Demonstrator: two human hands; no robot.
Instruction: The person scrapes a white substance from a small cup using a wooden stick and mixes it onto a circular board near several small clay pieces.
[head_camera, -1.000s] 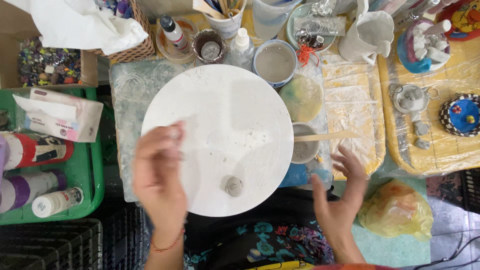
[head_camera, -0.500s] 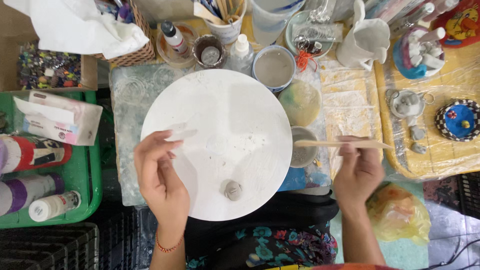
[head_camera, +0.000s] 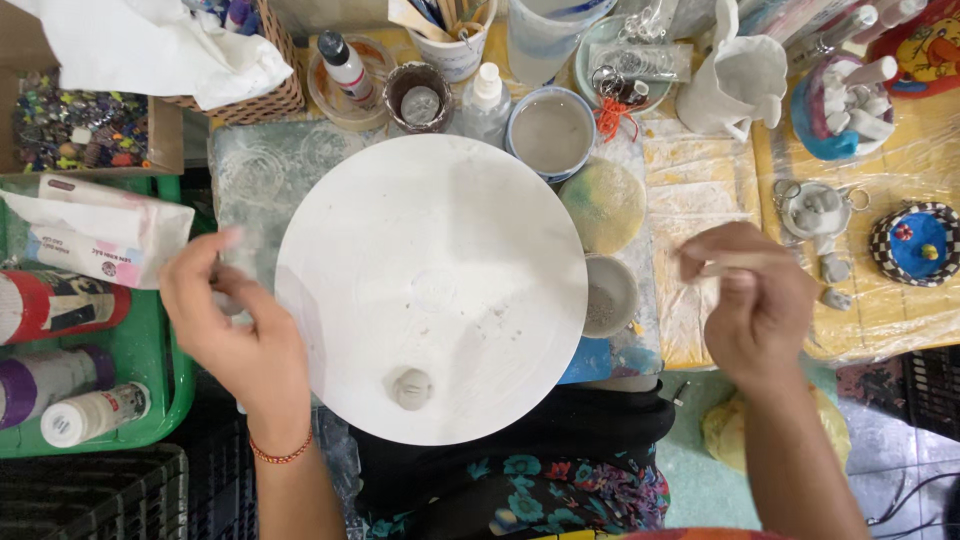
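At the round white board (head_camera: 430, 285), your left hand (head_camera: 235, 335) pinches something blurred, your right hand (head_camera: 760, 300) grips a wooden stick (head_camera: 722, 268) (one clay lump (head_camera: 411, 388) sits unshaped).

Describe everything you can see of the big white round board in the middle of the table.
The round board is a flat white disc, matte, looking chalky or plaster-like, with faint grey smudges and specks. It lies flat at the table's middle, its near edge over the person's lap. A small grey clay lump sits on it near that edge. The left hand is at its left rim; actual contact is unclear. A small grey bowl sits against its right edge. The right hand is clear of it.
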